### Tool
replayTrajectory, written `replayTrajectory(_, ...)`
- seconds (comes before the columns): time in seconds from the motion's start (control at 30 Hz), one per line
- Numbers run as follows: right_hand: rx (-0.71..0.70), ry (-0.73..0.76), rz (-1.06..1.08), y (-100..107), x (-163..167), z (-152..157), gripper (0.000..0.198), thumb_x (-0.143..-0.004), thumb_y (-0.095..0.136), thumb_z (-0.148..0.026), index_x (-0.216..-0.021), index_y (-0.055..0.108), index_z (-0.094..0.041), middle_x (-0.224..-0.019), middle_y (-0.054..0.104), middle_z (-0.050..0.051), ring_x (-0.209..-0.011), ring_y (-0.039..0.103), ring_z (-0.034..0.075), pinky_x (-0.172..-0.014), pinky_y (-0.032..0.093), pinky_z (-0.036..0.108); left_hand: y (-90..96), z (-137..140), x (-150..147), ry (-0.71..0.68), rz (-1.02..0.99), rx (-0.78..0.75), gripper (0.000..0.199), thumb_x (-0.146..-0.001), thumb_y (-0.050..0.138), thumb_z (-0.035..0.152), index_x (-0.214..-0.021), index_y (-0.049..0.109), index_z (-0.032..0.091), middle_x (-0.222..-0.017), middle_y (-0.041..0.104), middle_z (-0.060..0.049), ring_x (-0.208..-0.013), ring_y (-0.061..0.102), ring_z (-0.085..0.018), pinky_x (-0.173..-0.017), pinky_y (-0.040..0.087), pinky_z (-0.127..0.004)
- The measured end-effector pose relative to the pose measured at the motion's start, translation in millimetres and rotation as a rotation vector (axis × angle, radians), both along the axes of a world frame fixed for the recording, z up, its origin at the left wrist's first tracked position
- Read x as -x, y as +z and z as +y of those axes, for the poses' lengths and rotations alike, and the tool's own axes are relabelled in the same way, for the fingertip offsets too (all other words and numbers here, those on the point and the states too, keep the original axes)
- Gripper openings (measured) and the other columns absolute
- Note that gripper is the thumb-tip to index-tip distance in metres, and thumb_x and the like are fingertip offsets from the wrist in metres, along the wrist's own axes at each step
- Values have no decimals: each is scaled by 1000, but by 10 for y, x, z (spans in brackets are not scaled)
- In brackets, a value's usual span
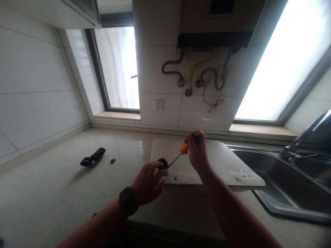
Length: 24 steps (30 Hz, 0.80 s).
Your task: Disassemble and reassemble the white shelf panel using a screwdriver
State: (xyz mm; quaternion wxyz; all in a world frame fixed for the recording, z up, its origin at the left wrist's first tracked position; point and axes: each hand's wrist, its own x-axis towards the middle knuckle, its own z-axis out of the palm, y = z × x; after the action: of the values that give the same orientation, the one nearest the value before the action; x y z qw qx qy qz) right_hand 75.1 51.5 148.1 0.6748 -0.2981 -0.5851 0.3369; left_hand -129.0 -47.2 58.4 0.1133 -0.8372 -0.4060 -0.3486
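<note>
My right hand [198, 155] is wrapped round the black and orange handle of a screwdriver [184, 148]. Its shaft slants down and left, with the tip at the base of a black caster wheel [162, 163]. The fingers of my left hand [148, 181] pinch this wheel against the near left corner of a white board [209, 168]. Small holes show near the board's corners. Whether the tip sits in a screw is too small to tell.
On the counter [51, 193] at the left lie more black caster wheels [93, 157] in a row, beside a small pile of screws [112, 161]. A steel sink [274, 172] with a tap [307, 134] adjoins the board on the right. Pipes [191, 74] hang on the wall behind.
</note>
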Motion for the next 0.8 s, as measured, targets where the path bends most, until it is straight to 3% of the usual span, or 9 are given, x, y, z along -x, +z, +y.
replayTrajectory(0.2, -65, -54, -80, 39, 32, -46, 26, -90, 64, -41, -95, 43, -25, -75, 52, -5, -59, 50, 10, -50, 43, 22, -115, 71, 72, -11, -239, 158, 64, -89, 58, 15, -148, 36, 24, -152, 38, -15, -137, 38, -33, -109, 41, -54)
replayTrajectory(0.37, -108, -39, -122, 53, 81, -82, 23, -91, 64, -37, -98, 45, -26, -78, 56, -4, -62, 53, 12, -55, 46, 24, -118, 132, 90, -51, -447, 379, 69, -90, 57, 15, -152, 31, 27, -144, 51, -14, -131, 48, -30, -110, 40, -56)
replayTrajectory(0.53, -148, -37, -158, 45, 97, -113, 22, -91, 64, -36, -99, 46, -27, -82, 56, -2, -64, 56, 13, -53, 48, 25, -80, 126, 97, -91, -402, 360, 68, -89, 56, 14, -152, 33, 26, -142, 52, -15, -127, 51, -31, -108, 42, -54)
replayTrajectory(0.8, -164, -58, -231, 134, 63, -139, 23, -89, 66, -36, -97, 47, -26, -80, 57, -2, -60, 55, 12, -51, 48, 24, -13, 80, 92, -36, -300, 341, 69, -88, 56, 15, -152, 30, 23, -134, 55, -15, -116, 56, -29, -101, 47, -52)
